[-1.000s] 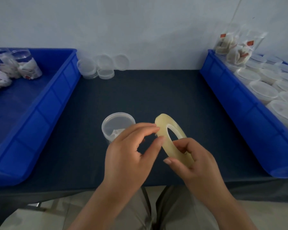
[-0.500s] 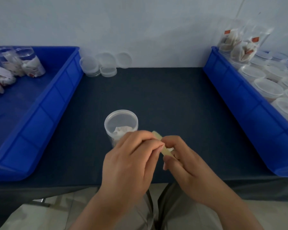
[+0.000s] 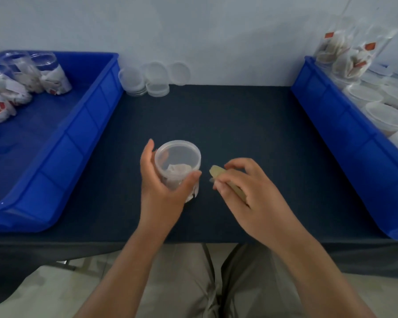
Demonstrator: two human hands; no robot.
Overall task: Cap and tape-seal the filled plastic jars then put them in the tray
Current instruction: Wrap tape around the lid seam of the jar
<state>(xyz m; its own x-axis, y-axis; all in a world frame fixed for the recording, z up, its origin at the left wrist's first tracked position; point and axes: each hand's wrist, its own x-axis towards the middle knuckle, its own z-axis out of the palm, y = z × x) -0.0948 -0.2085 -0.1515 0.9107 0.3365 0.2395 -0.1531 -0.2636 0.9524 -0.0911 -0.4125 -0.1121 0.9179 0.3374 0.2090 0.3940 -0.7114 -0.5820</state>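
Head view: the grip of our left hand curls round the capped clear plastic jar on the dark counter; our right hand pinches the yellowish tape roll. Risk, we judge: tape landing crooked if the jar twists.

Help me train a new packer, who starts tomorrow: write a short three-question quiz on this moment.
1. True or false: the jar in front of the person already has its lid on.
2. Where is the tape roll? A) in a blue tray B) in the right hand C) flat on the table
3. Fill in: the left hand grips the ____.
Key: 1 true; 2 B; 3 jar.
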